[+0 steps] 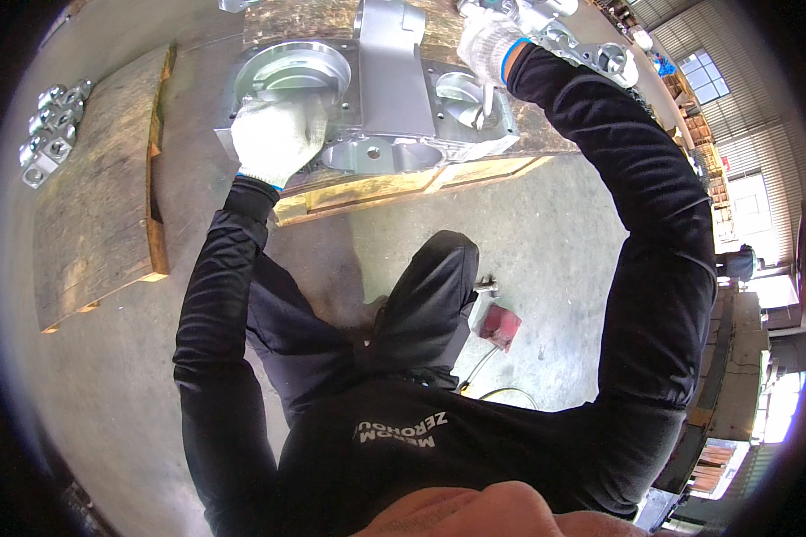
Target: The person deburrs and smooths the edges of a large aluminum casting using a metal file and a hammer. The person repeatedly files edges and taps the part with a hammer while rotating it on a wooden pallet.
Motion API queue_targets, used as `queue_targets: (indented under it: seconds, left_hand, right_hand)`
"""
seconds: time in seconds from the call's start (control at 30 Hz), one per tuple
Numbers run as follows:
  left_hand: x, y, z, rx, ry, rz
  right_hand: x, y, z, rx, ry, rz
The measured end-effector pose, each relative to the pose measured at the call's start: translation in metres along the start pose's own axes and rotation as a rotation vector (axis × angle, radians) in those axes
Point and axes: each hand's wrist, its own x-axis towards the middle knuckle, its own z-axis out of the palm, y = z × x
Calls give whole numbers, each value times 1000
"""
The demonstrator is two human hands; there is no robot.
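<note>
A large silver metal casting (401, 94) lies at the top middle, with a wide round bore at its left and a smaller bore at its right. My left hand (278, 139), in a white knitted glove, is closed over the casting's near left part beside the wide bore's rim. My right hand (493, 46), gloved the same way, is farther off at the upper right, above the casting's far right side. Its fingers are bent and partly hidden; what lies in them cannot be made out. More silver metal parts (611, 58) stand just right of it.
The casting rests on a wooden pallet (412, 185). To the left stands another wooden board (98, 188), with several small metal parts (49, 148) beyond it. A red box-shaped thing (500, 327) with a cable lies on the concrete floor by my legs. Shelving and windows line the right.
</note>
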Motion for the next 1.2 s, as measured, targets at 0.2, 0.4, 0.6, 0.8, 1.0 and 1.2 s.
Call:
queue_targets:
  seconds: [0.2, 0.4, 0.6, 0.8, 1.0, 1.2]
  left_hand:
    - [-2, -1, 3, 16, -16, 0]
    - [-4, -4, 13, 12, 63, -21]
    - [-3, -7, 15, 18, 75, 8]
    - [-4, -6, 12, 69, 43, 35]
    - [-3, -7, 13, 77, 14, 18]
    - [-5, -8, 14, 141, -38, -2]
  right_hand:
    - [-2, 5, 0, 99, 59, -50]
    - [-22, 18, -13, 324, 77, -128]
    - [-9, 28, 24, 692, -487, 150]
    - [-31, 9, 107, 1105, -446, 194]
    - [-39, -13, 129, 1184, -347, 342]
    - [-71, -25, 124, 1216, -164, 254]
